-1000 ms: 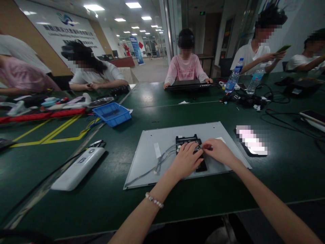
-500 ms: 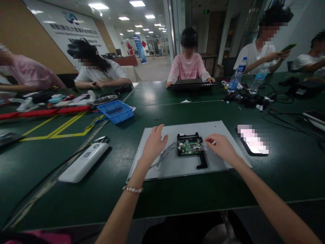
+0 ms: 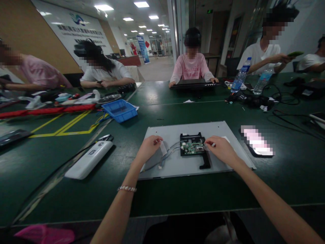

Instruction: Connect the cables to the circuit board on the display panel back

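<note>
A flat grey-white panel lies on the green table, carrying a green circuit board in a black plastic bracket. My left hand is closed over the panel's left part, its fingertips pinching a pale, see-through strip that looks like tape. Grey cables run from the board's left side past this hand. At the board's right edge my right hand has its thumb and fingers pinched together. A small whitish bit shows at those fingertips; what it is I cannot make out.
Left of the panel lies a white power bank with a cable. To the right is a lit phone. Farther back stand a blue bin and two water bottles. Several people sit around the table.
My left hand has come down and closed from spread fingers onto the pale strip. My right hand stays pinched at the board's right edge. The whole view has shifted slightly.
</note>
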The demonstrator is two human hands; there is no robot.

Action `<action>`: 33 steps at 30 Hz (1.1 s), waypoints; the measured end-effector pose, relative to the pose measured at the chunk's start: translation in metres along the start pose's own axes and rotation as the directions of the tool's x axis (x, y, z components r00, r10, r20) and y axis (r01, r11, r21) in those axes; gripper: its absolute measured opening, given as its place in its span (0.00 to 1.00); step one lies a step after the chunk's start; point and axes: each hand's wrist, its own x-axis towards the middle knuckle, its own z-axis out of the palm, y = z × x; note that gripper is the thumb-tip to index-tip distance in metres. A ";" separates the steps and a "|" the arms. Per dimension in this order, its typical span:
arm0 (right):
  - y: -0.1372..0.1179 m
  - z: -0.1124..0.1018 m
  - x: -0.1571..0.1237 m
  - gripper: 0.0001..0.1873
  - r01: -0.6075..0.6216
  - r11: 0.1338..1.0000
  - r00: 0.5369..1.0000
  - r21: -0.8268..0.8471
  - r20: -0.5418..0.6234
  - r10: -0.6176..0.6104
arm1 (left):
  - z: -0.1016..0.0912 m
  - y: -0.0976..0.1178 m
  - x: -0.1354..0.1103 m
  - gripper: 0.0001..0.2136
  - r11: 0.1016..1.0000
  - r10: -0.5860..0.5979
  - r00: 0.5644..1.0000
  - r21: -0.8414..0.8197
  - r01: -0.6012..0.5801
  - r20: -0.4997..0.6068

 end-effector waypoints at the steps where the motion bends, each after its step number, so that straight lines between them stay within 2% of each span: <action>1: 0.000 0.000 0.000 0.10 -0.001 1.000 1.000 0.004 -0.003 0.001 | -0.002 0.001 0.000 0.09 1.000 -0.017 1.000 -0.023 0.016 -0.010; 4: 0.000 -0.001 0.000 0.10 -0.004 1.000 1.000 0.008 -0.026 0.004 | -0.010 0.004 0.000 0.08 0.966 -0.125 0.992 -0.231 0.114 -0.036; 7: 0.000 -0.002 -0.001 0.10 0.001 1.000 0.999 0.014 -0.047 0.000 | -0.018 0.009 -0.003 0.09 0.860 -0.223 0.975 -0.476 0.184 -0.026; 10: 0.000 -0.003 -0.001 0.10 0.000 1.000 0.999 0.021 -0.050 0.001 | -0.022 0.015 -0.007 0.09 0.798 -0.245 0.969 -0.560 0.223 0.037; 12: 0.000 -0.004 -0.001 0.11 -0.004 1.000 0.999 0.020 -0.048 0.005 | -0.020 0.018 -0.009 0.09 0.807 -0.224 0.970 -0.540 0.239 0.095; 17: 0.002 -0.004 -0.001 0.10 0.001 1.000 0.998 0.012 -0.055 -0.001 | -0.010 0.017 -0.011 0.09 0.911 -0.141 0.972 -0.360 0.201 0.185; 19: 0.003 -0.004 -0.001 0.10 0.005 1.000 0.998 0.006 -0.060 -0.005 | -0.008 0.014 -0.011 0.09 0.944 -0.116 0.979 -0.289 0.161 0.168; 22: 0.004 -0.004 -0.001 0.10 0.010 1.000 0.997 0.011 -0.077 -0.010 | -0.008 0.016 -0.012 0.11 0.976 -0.088 0.995 -0.196 0.097 0.053; 24: 0.004 -0.004 -0.001 0.10 0.015 1.000 0.996 0.019 -0.087 -0.013 | -0.012 0.022 -0.014 0.09 0.987 -0.037 0.999 -0.155 0.036 -0.005; 25: 0.003 -0.004 -0.001 0.11 0.018 1.000 0.996 0.021 -0.088 -0.016 | -0.014 0.027 -0.015 0.07 0.990 0.006 1.000 -0.141 -0.005 0.004; 27: 0.002 -0.004 -0.001 0.11 0.023 1.000 0.996 0.020 -0.084 -0.022 | -0.018 0.036 -0.016 0.04 0.989 0.103 0.991 -0.118 -0.092 0.086; 29: 0.002 -0.005 -0.001 0.11 0.024 1.000 0.997 0.014 -0.076 -0.023 | -0.019 0.043 -0.018 0.03 0.982 0.181 0.963 -0.094 -0.165 0.202; 33: 0.001 -0.006 -0.001 0.11 0.022 1.000 0.998 0.000 -0.057 -0.022 | -0.013 0.044 -0.019 0.06 0.975 0.221 0.904 -0.053 -0.217 0.365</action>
